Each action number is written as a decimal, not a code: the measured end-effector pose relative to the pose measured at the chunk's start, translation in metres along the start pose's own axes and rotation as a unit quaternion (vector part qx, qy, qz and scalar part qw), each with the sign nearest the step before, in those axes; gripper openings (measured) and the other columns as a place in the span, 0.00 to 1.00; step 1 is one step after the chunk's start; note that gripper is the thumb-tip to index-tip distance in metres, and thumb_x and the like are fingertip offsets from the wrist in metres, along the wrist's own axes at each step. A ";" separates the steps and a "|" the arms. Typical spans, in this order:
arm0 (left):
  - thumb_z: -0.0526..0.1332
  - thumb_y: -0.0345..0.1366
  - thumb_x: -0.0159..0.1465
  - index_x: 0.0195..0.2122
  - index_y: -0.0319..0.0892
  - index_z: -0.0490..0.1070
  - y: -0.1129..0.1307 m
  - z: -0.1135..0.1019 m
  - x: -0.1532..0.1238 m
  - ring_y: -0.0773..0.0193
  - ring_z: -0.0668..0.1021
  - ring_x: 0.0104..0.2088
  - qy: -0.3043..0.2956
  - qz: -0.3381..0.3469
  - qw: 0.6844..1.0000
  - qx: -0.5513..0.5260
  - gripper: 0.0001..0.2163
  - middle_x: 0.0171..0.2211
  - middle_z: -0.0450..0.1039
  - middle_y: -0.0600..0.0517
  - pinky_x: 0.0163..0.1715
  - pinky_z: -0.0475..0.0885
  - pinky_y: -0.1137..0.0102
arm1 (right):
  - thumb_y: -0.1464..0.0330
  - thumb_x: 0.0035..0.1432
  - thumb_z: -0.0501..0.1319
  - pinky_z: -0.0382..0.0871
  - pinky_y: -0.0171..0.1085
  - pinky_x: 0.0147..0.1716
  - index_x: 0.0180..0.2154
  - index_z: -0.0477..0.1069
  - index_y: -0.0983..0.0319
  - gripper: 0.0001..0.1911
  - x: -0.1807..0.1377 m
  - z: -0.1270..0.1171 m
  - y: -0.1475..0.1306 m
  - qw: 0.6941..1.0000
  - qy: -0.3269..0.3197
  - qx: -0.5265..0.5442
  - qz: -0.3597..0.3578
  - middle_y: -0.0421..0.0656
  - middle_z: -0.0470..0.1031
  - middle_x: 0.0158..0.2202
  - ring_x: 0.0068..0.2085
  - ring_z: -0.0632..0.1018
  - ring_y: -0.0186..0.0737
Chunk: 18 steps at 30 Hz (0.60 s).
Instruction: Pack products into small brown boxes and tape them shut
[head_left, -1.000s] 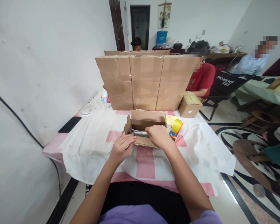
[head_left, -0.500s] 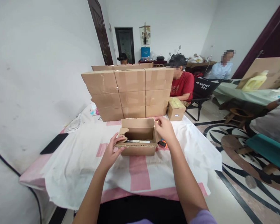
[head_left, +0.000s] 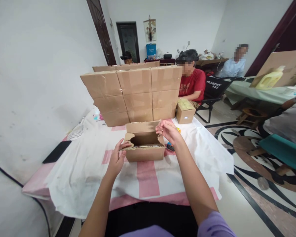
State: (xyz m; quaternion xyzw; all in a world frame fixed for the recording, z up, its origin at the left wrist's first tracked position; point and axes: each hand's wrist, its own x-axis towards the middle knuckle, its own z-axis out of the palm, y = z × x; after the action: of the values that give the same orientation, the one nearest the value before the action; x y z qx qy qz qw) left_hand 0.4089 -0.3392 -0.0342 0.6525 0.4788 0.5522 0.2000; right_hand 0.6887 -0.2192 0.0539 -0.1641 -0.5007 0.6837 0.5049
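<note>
The carton (head_left: 145, 153) is gripped by the left hand (head_left: 116, 158), its far flap (head_left: 141, 126) pinched by the right hand (head_left: 168, 131). Closing appears underway; side flaps (head_left: 128, 136) need tucking first.

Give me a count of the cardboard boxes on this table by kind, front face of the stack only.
taped boxes in the stack's front face: 9
small taped box standing apart: 1
open box: 1
Total: 11
</note>
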 end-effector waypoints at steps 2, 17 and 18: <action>0.52 0.48 0.73 0.69 0.44 0.53 -0.001 0.000 -0.001 0.52 0.71 0.63 -0.001 0.004 1.000 0.001 0.26 0.51 0.78 0.41 0.64 0.61 0.48 | 0.56 0.57 0.68 0.75 0.36 0.36 0.27 0.66 0.59 0.17 0.000 0.000 -0.001 0.999 -0.019 0.035 0.018 0.36 0.66 0.27 0.35 0.76 0.36; 0.53 0.46 0.73 0.68 0.43 0.54 0.000 0.001 -0.004 0.51 0.69 0.64 0.004 0.003 1.000 0.009 0.25 0.52 0.77 0.41 0.64 0.59 0.47 | 0.56 0.54 0.71 0.72 0.43 0.43 0.24 0.72 0.59 0.17 -0.030 -0.027 -0.056 0.984 -0.073 -0.105 -0.124 0.41 0.73 0.29 0.36 0.76 0.42; 0.53 0.46 0.73 0.68 0.43 0.55 0.000 0.001 -0.003 0.51 0.70 0.64 0.005 0.004 1.000 0.007 0.25 0.52 0.77 0.41 0.65 0.59 0.47 | 0.55 0.56 0.70 0.73 0.44 0.41 0.23 0.72 0.58 0.18 -0.038 -0.038 -0.065 0.978 -0.074 -0.136 -0.140 0.41 0.72 0.27 0.35 0.77 0.42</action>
State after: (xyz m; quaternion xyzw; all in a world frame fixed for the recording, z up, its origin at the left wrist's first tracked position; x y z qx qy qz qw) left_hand 0.4100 -0.3415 -0.0366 0.6528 0.4811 0.5531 0.1908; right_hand 0.7679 -0.2325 0.0816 -0.1086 -0.6430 0.5417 0.5305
